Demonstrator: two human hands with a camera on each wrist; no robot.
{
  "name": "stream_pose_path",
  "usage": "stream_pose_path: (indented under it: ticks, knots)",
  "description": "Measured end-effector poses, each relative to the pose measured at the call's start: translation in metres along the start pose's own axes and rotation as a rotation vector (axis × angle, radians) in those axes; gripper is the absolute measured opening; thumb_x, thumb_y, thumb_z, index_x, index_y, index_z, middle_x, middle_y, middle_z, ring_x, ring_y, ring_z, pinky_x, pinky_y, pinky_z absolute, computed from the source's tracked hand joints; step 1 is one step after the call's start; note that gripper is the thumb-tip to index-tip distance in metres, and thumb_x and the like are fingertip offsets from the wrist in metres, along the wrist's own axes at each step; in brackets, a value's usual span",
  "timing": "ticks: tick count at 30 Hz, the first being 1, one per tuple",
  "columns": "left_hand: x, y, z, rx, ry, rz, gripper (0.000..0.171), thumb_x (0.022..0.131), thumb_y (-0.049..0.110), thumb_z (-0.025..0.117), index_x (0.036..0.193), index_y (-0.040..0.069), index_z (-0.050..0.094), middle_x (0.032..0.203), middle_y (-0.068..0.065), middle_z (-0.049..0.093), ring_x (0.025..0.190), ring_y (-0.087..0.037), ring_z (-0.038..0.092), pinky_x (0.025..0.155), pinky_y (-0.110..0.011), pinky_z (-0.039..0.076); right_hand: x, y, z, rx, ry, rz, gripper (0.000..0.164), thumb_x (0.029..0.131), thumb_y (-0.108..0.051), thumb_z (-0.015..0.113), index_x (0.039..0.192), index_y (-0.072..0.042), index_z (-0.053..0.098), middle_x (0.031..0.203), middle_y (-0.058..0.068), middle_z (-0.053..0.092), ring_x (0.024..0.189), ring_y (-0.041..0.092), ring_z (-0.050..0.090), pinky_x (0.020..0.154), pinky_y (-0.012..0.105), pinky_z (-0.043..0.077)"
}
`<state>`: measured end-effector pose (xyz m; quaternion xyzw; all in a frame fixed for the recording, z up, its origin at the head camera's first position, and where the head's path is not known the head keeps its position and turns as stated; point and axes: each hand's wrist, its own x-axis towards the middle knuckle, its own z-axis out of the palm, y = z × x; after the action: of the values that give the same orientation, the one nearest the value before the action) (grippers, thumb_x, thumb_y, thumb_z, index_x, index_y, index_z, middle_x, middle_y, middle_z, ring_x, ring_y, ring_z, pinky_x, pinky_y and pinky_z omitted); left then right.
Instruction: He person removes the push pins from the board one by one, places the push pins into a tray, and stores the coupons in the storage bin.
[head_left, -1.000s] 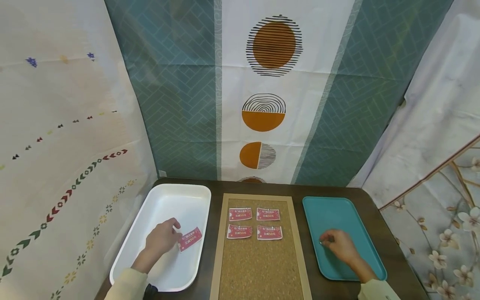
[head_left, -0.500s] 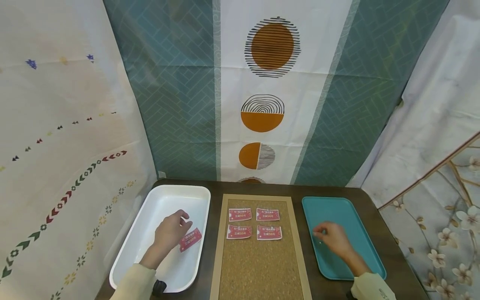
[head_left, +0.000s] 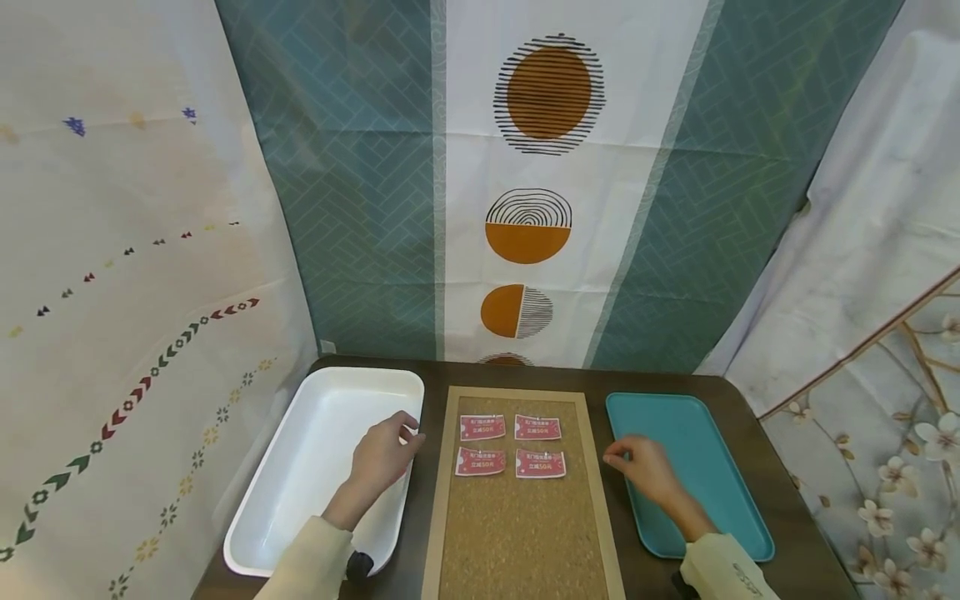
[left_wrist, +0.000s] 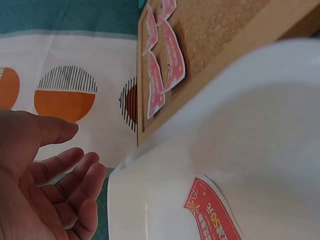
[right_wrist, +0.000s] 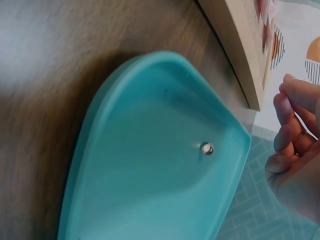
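Nearest of all, cream sleeves (head_left: 307, 562) are reaching in from about seven and five o'clock of the corkboard (head_left: 525, 533). And look at the left hand (head_left: 384, 454): it's hovering over the white tray (head_left: 300, 475) at its three o'clock rim, fingers bending loosely, thumb standing clear of them, holding nothing! One loose coupon (left_wrist: 215, 212) is lying in that tray, showing its red printed face to the left wrist camera. Across at the nine o'clock edge of the teal tray (head_left: 712, 467), the right hand (head_left: 648, 471) is bringing thumb and forefinger tip to tip, the other fingers curling behind; whether anything tiny is sitting in that pinch, I'm not able to tell. A small silvery pin (right_wrist: 207, 148) is gleaming on the teal floor. Between the trays the board is resting on the dark table (head_left: 783, 508), and toward its twelve o'clock end four red coupons (head_left: 482, 427) are hanging in two rows of two. Beyond, a teal-and-white curtain (head_left: 360, 250) is rising, orange circles (head_left: 548, 87) running up its middle.
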<state>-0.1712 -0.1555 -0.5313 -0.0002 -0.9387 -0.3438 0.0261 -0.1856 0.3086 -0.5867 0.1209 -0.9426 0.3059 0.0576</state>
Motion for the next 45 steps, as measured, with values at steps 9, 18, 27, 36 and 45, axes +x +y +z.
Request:
stream_pose_path:
  ticks: [9, 18, 27, 36, 45]
  knots:
    - [0.004, 0.024, 0.015, -0.075, -0.01, 0.056, 0.019, 0.097, 0.022, 0.077, 0.11, 0.009, 0.073, 0.089, -0.001, 0.071, 0.072, -0.012, 0.062, 0.06, -0.03, 0.051, 0.007, -0.007, 0.01, 0.037, 0.03, -0.031, 0.005, 0.089, -0.004, 0.082, 0.089, -0.008, 0.079, 0.082, -0.004, 0.073, 0.07, 0.003, 0.055, 0.063, 0.029, 0.048]
    - [0.005, 0.039, 0.029, -0.135, -0.049, 0.1, 0.019, 0.097, 0.02, 0.076, 0.111, 0.007, 0.073, 0.089, -0.001, 0.07, 0.071, -0.011, 0.06, 0.059, -0.028, 0.049, 0.016, -0.018, 0.013, 0.034, 0.013, -0.012, 0.004, 0.092, -0.009, 0.081, 0.091, -0.006, 0.078, 0.085, -0.004, 0.074, 0.076, 0.009, 0.061, 0.068, 0.031, 0.052]
    - [0.002, 0.047, 0.045, -0.185, -0.091, 0.145, 0.019, 0.096, 0.018, 0.076, 0.112, 0.01, 0.071, 0.093, -0.002, 0.07, 0.071, -0.01, 0.06, 0.056, -0.025, 0.049, 0.022, -0.029, 0.018, 0.044, -0.012, 0.005, 0.007, 0.091, -0.009, 0.082, 0.094, -0.004, 0.079, 0.088, 0.0, 0.074, 0.075, 0.011, 0.06, 0.066, 0.03, 0.052]
    - [-0.002, 0.051, 0.073, -0.199, -0.111, 0.156, 0.023, 0.096, 0.02, 0.077, 0.111, 0.005, 0.071, 0.095, -0.002, 0.07, 0.069, -0.008, 0.059, 0.056, -0.024, 0.049, 0.025, -0.028, 0.03, 0.053, -0.006, -0.011, 0.006, 0.088, -0.009, 0.084, 0.094, -0.009, 0.081, 0.089, -0.003, 0.074, 0.075, 0.007, 0.06, 0.065, 0.028, 0.051]
    - [0.004, 0.059, 0.09, -0.243, -0.146, 0.168, 0.027, 0.099, 0.022, 0.074, 0.119, 0.004, 0.071, 0.101, -0.006, 0.071, 0.078, -0.011, 0.061, 0.064, -0.026, 0.052, 0.032, -0.036, 0.038, 0.052, -0.045, 0.01, 0.007, 0.091, -0.012, 0.083, 0.086, -0.016, 0.079, 0.08, -0.008, 0.068, 0.074, 0.009, 0.052, 0.066, 0.029, 0.046]
